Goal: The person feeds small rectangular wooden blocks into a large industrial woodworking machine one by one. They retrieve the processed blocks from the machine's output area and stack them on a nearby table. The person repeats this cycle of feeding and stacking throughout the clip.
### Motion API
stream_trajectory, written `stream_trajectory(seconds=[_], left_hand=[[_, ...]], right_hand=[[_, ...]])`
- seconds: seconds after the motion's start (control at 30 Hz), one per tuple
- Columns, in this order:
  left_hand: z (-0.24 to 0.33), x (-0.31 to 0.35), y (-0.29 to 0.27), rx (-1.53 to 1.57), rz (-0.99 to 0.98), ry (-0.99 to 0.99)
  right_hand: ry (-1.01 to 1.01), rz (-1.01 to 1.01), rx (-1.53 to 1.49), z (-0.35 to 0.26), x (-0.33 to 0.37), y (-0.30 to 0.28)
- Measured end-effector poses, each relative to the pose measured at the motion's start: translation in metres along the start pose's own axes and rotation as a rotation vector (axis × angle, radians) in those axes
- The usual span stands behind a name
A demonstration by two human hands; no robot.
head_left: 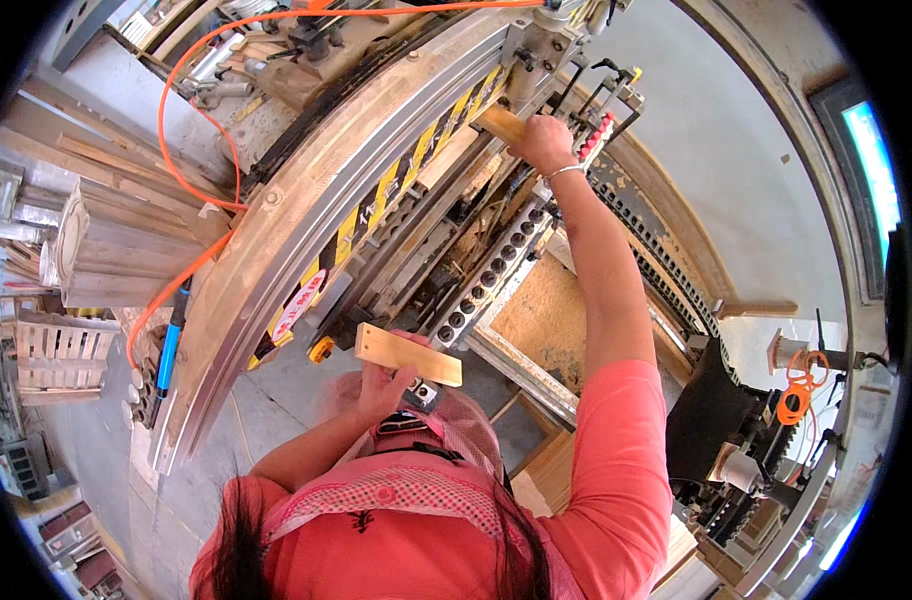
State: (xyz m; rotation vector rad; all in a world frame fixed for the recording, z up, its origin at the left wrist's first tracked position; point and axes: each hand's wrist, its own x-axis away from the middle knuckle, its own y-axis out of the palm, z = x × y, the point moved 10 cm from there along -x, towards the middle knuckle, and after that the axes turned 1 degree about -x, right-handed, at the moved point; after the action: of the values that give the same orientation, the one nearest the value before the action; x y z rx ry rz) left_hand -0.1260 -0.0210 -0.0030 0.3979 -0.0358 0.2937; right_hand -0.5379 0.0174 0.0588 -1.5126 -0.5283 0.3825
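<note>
Close to my body, my left hand (384, 390) grips a short, pale wooden block (406, 355) from beneath, its thumb and fingers closed on it. The block has small holes near one end. My right arm reaches far forward into the machine. There my right hand (546, 145) is closed around the end of another wooden piece (502, 123), beside the beam with yellow and black stripes (416, 160). The fingertips of the right hand are partly hidden behind the hand.
A row of black round parts (488, 275) runs along the machine near a sawdust-covered panel (541, 320). An orange hose (161, 110) crosses the left side to a blue air gun (169, 345). Stacked boards (106, 165) stand left; a lit screen (869, 165) is at right.
</note>
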Motion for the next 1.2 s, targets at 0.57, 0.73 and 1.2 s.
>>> stream_trajectory(seconds=[0.57,0.73,1.2], left_hand=[[0.0,0.0,-0.002,0.026,-0.001,0.02],[-0.004,-0.002,-0.001,0.073,-0.018,0.013],[0.0,-0.002,0.0,0.041,0.006,-0.003]], right_hand=[[0.07,0.044,-0.013,0.009,0.008,0.002],[0.071,0.078,-0.009,0.014,0.008,-0.001],[0.047,0.089,-0.004,0.005,0.009,-0.003]])
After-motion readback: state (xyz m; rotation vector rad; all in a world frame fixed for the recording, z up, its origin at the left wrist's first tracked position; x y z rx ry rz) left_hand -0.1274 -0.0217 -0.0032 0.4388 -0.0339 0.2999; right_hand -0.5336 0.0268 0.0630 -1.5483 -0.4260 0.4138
